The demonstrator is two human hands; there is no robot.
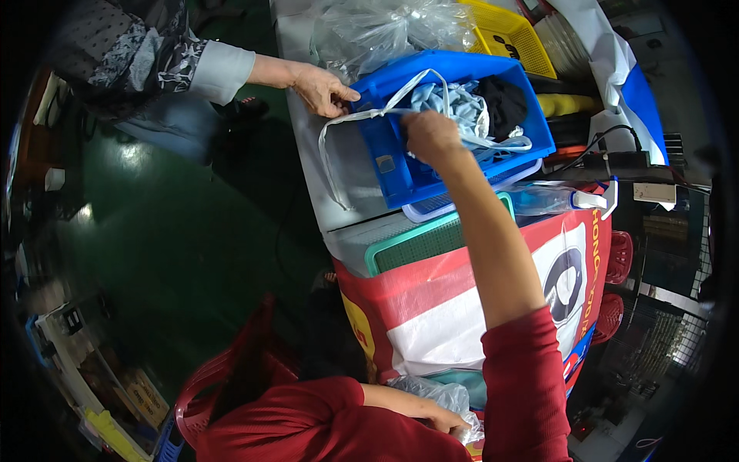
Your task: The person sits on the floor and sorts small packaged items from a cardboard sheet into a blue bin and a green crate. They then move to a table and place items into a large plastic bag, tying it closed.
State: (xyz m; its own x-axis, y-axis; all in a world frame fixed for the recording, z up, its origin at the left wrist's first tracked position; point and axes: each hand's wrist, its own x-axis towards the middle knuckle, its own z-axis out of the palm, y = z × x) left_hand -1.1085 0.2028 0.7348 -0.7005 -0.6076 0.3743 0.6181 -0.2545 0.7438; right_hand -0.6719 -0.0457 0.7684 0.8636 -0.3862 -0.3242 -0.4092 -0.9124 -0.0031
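My right hand (434, 138) reaches into the blue plastic bin (389, 173). Its fingers are closed around a white fabric strap (368, 115), which loops over the bin's left side and trails onto the table. Light-blue cloth (456, 105) with white ties lies bunched beside that hand, next to black cloth (504, 108). Low in the view, my left hand (449, 423) is closed on a crinkled clear plastic bag (439, 393); its fingertips are partly hidden. A co-worker's hand (323, 90) touches the strap at the bin's left corner.
Behind the bin are a large clear plastic bag (392, 35) and a yellow basket (512, 37). Nearer me sit a green basket (419, 248) and a clear spray bottle (546, 200). Red chairs (208, 385) stand at the lower left; a red-and-white banner (431, 308) covers the near table.
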